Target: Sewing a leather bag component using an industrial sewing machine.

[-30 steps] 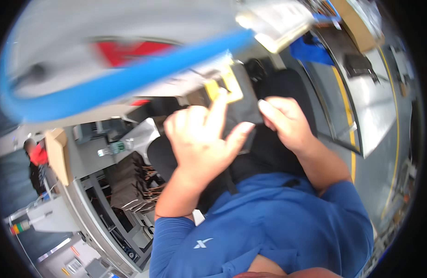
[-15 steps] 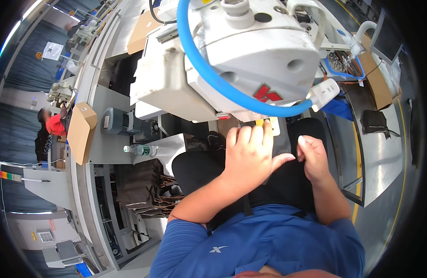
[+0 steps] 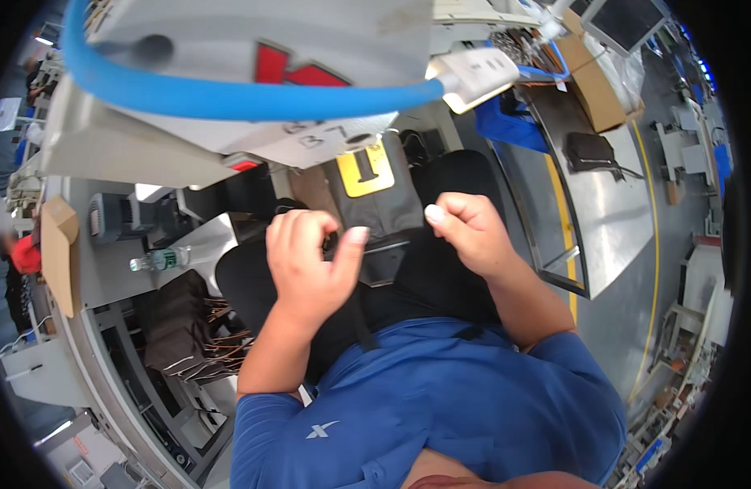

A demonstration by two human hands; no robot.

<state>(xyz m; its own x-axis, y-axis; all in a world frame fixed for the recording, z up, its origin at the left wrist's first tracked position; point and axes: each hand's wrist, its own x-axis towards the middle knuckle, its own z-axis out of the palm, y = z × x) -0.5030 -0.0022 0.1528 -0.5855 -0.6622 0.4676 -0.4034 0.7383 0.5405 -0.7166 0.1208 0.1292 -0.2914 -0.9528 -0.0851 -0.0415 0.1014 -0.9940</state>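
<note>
The person sits at a large grey sewing machine (image 3: 229, 106) wrapped by a thick blue hose (image 3: 253, 96), and the dark grey fabric piece (image 3: 384, 212) lies just below the machine's head, with a yellow tag (image 3: 365, 169) at its upper edge. Judging from how things lie, the piece looks placed under the machine but not settled: both hands are on it, and whether any seam has been run cannot be told, since the needle area is hidden behind the machine body. Positioning seems under way, with the stitching itself apparently left to do.

The left hand (image 3: 306, 265), just below the machine and left of the fabric, is curled nearly closed, thumb pressed toward the fingers, pinching the fabric's left edge or a dark strap (image 3: 361, 314) that runs down from it; which of the two is unclear. The right hand (image 3: 467, 232), right of the fabric, is loosely fisted, its fingertips (image 3: 434, 213) touching the fabric's right edge; a firm grip cannot be confirmed
</note>
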